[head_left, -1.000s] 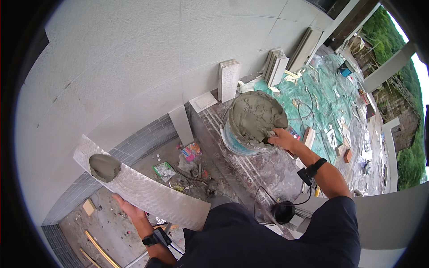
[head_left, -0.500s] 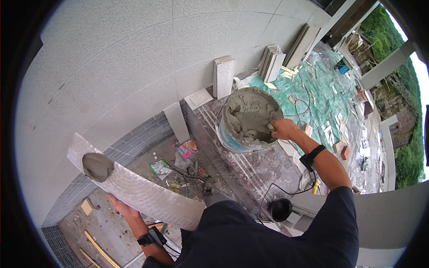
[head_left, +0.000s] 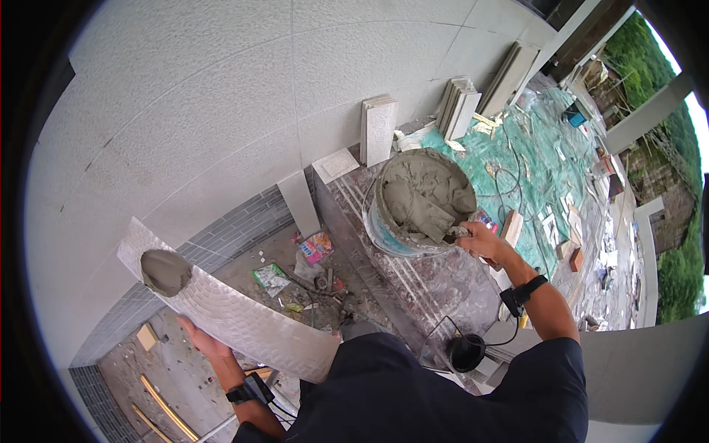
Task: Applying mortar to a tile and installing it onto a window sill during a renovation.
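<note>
My left hand (head_left: 205, 342) supports a long pale tile (head_left: 244, 305) along its lower edge, some of the fingers hidden beneath it. A mound of grey mortar (head_left: 165, 272) sits near the tile's far left end; ridged curves mark the rest of its face. The tile's near end reaches my body. On the right, my right hand (head_left: 478, 242) is closed around the handle of a trowel (head_left: 452, 238) at the near right rim of a bucket (head_left: 384, 235). Wet grey mortar (head_left: 425, 188) fills the bucket nearly to its rim. The trowel's blade is hard to tell from the mortar.
The bucket stands on a stone ledge (head_left: 450, 288) beside a black pot (head_left: 466, 352). Stacked tiles (head_left: 379, 129) lean on the pale wall (head_left: 199, 96). Green sheeting (head_left: 532, 148) with cords and scraps covers the floor beyond. Litter and yellow strips (head_left: 168, 408) lie below the tile.
My right hand has moved from inside the bucket toward its near right rim, drawing the trowel through the mortar. The mortar's surface has changed shape. My left hand still holds the tile.
</note>
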A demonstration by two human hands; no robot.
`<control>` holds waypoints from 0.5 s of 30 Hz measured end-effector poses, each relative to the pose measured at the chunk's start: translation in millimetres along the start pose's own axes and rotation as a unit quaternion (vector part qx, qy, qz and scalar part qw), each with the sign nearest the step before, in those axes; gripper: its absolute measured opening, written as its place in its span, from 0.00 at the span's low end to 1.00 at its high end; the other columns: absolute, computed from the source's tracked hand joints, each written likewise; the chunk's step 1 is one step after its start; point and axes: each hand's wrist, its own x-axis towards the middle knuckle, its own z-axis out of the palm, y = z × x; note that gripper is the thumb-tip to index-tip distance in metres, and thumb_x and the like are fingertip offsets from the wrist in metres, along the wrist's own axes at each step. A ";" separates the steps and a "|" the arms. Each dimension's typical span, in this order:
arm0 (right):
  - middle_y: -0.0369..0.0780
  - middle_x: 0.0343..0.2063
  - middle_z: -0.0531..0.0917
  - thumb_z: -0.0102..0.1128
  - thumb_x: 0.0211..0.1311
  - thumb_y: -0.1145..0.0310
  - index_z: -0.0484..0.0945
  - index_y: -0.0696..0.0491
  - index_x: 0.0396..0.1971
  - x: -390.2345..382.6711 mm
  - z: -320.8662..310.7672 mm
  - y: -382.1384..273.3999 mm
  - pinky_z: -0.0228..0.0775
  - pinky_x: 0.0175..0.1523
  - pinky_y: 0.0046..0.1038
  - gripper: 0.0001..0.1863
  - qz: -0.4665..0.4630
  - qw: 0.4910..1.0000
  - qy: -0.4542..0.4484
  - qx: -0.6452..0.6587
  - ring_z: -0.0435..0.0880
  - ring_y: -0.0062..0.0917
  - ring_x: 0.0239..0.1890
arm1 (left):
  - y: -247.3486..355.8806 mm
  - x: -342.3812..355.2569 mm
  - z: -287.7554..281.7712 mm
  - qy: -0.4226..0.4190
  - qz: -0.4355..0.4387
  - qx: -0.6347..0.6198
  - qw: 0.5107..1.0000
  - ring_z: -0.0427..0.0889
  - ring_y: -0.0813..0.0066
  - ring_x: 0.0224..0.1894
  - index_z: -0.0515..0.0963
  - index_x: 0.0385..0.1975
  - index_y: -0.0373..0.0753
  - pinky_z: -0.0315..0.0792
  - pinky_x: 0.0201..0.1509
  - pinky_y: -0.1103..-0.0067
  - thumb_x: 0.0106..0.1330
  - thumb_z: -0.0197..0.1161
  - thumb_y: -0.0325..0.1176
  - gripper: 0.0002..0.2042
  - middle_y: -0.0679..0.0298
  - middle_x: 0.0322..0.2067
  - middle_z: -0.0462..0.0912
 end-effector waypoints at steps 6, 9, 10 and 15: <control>0.32 0.18 0.74 0.62 0.61 0.71 0.75 0.57 0.40 -39.1 31.8 -27.3 0.60 0.21 0.21 0.10 -0.040 0.997 0.062 0.030 0.71 0.15 0.15 | 1.7 6.0 5.8 -0.066 -0.023 0.001 0.998 0.71 0.53 0.67 0.62 0.71 0.36 0.64 0.73 0.59 0.79 0.41 0.57 0.33 0.54 0.68 0.69; 0.31 0.19 0.74 0.64 0.60 0.71 0.75 0.58 0.48 -54.5 69.0 -61.7 0.62 0.23 0.22 0.17 -0.126 0.990 0.017 0.062 0.71 0.13 0.18 | 2.1 10.0 4.3 -0.114 -0.042 -0.029 0.992 0.72 0.53 0.67 0.63 0.70 0.36 0.66 0.72 0.59 0.78 0.41 0.59 0.34 0.53 0.68 0.70; 0.31 0.19 0.73 0.65 0.59 0.72 0.75 0.58 0.49 -59.1 87.8 -74.4 0.62 0.24 0.22 0.18 -0.161 0.984 -0.004 0.082 0.71 0.13 0.20 | 2.2 10.8 4.9 -0.105 -0.047 -0.037 0.993 0.72 0.53 0.67 0.63 0.70 0.36 0.66 0.72 0.59 0.78 0.41 0.59 0.34 0.53 0.68 0.70; 0.37 0.24 0.75 0.72 0.54 0.73 0.74 0.57 0.49 -54.1 186.8 -135.6 0.67 0.28 0.26 0.23 -0.359 0.929 -0.068 -0.064 0.75 0.20 0.22 | 8.9 9.6 22.7 -0.166 -0.065 -0.083 0.980 0.71 0.52 0.67 0.63 0.70 0.36 0.65 0.72 0.58 0.78 0.41 0.58 0.33 0.52 0.67 0.70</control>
